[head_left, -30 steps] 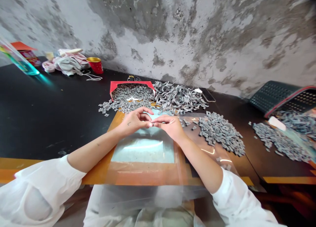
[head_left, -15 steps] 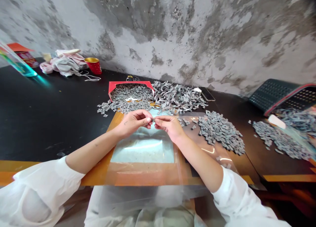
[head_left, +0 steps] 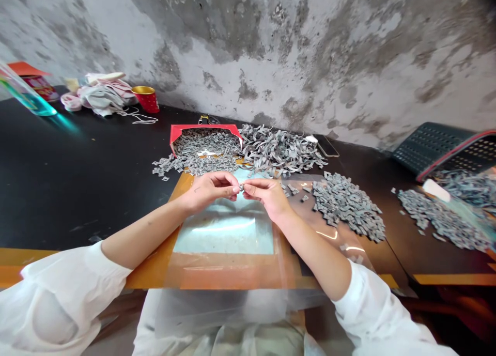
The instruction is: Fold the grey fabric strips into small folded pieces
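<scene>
Above the pale blue sheet (head_left: 228, 237), my left hand (head_left: 213, 190) and my right hand (head_left: 267, 195) meet fingertip to fingertip. Both are pinched closed on one small grey piece (head_left: 241, 187), mostly hidden by the fingers. Just beyond the hands, a red box (head_left: 206, 127) lies open toward me with small grey pieces spilling out. A heap of grey strips (head_left: 281, 149) lies to its right. Right of my right hand, a pile of small grey pieces (head_left: 349, 206) rests on clear plastic film.
At the far right are a dark perforated basket (head_left: 437, 144), another grey pile (head_left: 442, 219) and a white oblong object (head_left: 436, 189). A phone (head_left: 327, 146) lies near the wall. At the back left stand a red cup (head_left: 145, 99), bundled cloths (head_left: 101, 95) and a clear teal-tinted object (head_left: 31, 97).
Both hands stay in nearly the same place, fingertips still together. Slightly more of the small grey piece shows between them. The whole view has shifted a little.
</scene>
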The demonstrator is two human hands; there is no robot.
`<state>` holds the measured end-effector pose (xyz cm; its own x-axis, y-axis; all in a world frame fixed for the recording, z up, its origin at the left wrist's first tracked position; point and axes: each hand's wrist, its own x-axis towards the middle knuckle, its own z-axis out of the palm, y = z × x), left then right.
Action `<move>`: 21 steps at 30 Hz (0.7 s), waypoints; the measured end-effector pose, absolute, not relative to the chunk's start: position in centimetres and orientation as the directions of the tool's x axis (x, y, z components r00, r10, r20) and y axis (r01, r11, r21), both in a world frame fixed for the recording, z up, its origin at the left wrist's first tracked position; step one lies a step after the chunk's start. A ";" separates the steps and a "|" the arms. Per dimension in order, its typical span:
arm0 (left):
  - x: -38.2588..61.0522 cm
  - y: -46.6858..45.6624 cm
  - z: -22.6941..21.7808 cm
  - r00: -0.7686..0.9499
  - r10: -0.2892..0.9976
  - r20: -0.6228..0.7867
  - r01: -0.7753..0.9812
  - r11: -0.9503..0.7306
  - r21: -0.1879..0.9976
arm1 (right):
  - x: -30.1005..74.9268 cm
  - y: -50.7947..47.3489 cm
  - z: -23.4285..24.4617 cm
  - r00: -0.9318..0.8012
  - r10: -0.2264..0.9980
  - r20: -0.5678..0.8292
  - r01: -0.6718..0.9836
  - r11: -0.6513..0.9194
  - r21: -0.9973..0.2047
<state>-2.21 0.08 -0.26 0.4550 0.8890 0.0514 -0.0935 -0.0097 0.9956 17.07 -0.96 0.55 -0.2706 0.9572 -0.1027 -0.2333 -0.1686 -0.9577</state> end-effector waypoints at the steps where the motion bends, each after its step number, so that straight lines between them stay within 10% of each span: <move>1: -2.3 0.1 -0.2 0.459 0.887 0.045 -0.086 -0.006 0.996 | 17.1 -1.0 0.6 -0.271 0.957 -0.101 -0.220 -0.164 -0.962; 21: -2.7 -0.3 1.0 0.483 0.875 0.012 0.024 -0.027 0.999 | 17.5 -1.0 0.9 -0.264 0.961 0.087 0.024 0.097 -0.995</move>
